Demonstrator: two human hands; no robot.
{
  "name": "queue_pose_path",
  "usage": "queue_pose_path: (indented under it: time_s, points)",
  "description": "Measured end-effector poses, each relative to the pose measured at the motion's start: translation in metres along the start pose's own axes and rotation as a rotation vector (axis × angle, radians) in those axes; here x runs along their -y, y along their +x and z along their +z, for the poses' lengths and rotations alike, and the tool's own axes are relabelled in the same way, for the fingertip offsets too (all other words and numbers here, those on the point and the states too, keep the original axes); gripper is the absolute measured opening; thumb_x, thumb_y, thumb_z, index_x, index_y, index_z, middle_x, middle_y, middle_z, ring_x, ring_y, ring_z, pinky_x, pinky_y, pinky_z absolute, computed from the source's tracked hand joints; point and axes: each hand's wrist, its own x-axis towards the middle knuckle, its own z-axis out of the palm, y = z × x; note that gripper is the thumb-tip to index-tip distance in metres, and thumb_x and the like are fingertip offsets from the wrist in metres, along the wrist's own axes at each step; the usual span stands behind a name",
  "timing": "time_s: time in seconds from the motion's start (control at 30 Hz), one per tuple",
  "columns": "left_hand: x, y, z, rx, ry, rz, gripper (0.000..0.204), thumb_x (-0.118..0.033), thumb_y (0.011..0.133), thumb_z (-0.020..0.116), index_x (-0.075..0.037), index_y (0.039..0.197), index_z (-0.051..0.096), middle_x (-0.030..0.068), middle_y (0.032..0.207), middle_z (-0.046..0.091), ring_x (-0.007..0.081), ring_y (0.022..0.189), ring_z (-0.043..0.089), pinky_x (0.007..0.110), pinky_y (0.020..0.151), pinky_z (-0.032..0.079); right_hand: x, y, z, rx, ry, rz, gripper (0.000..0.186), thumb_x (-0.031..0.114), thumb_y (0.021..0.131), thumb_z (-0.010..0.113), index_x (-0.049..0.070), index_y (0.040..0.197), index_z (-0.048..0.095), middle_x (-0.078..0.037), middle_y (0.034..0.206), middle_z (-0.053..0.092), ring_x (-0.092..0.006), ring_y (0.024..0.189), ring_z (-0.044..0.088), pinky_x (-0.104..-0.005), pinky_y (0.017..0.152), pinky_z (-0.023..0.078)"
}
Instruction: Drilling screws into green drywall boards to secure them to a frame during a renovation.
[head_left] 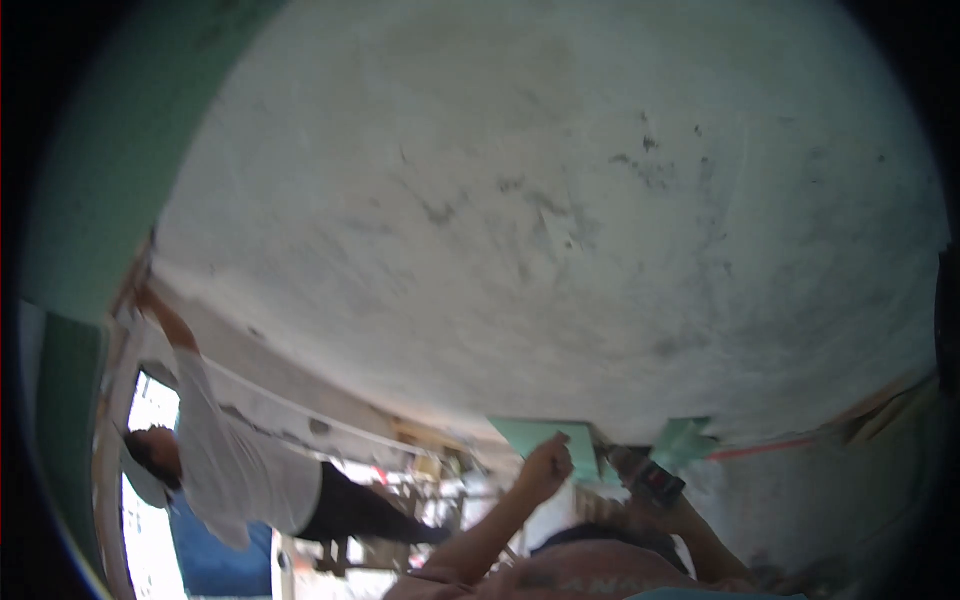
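The view tilts up at a rough grey-white ceiling (560,220). My left hand (545,468) is raised with its fingers curled at the lower edge of a pale green panel (540,433) that lies against the ceiling. My right hand (668,512) grips a dark power tool with a red part (648,478), its tip pointing up between that panel and a second green piece (688,440). Both forearms rise from the lower edge, over my reddish shirt (590,575).
At the left, another person in a white shirt (225,450) and dark trousers stretches an arm up to a wooden frame (135,290). A green wall surface (110,160) fills the upper left. A bright opening (150,520) and cluttered scaffolding (420,490) lie beyond.
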Motion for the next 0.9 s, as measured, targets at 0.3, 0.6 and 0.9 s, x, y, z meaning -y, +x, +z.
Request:
queue_pose_path:
  time_s: [0.3,0.6,0.9]
  points:
    - [-0.027,-0.002,-0.006,-0.007,0.061,-0.251,0.025,-0.029,0.102,0.054,-0.013,0.084,0.047,-0.0063,0.059,0.032,0.0088,0.051,0.031,0.026,0.051,0.028,-0.054,0.034,0.075,-0.199,-0.251,-0.321,0.046,0.034,0.075,0.083,0.010,0.111,0.067,-0.009,0.094,0.071,-0.0158,0.087,0.065,-0.0333,0.082,0.053]
    - [0.010,-0.008,0.022,0.047,0.227,-0.151,0.023,-0.025,0.102,0.053,-0.013,0.084,0.046,-0.0059,0.058,0.030,0.0089,0.049,0.029,0.027,0.049,0.026,-0.049,0.003,0.032,-0.209,-0.218,-0.081,0.055,0.033,0.075,0.081,0.002,0.116,0.062,-0.012,0.102,0.068,-0.0222,0.092,0.061,-0.0384,0.082,0.050]
    - [0.007,-0.007,0.097,0.220,0.205,-0.127,0.020,-0.029,0.099,0.057,-0.013,0.090,0.051,-0.0061,0.056,0.027,0.0087,0.046,0.027,0.028,0.045,0.022,0.031,-0.024,-0.028,-0.192,-0.598,-0.415,0.035,0.024,0.080,0.078,0.010,0.110,0.067,-0.012,0.097,0.071,-0.0251,0.092,0.069,-0.0349,0.084,0.054]
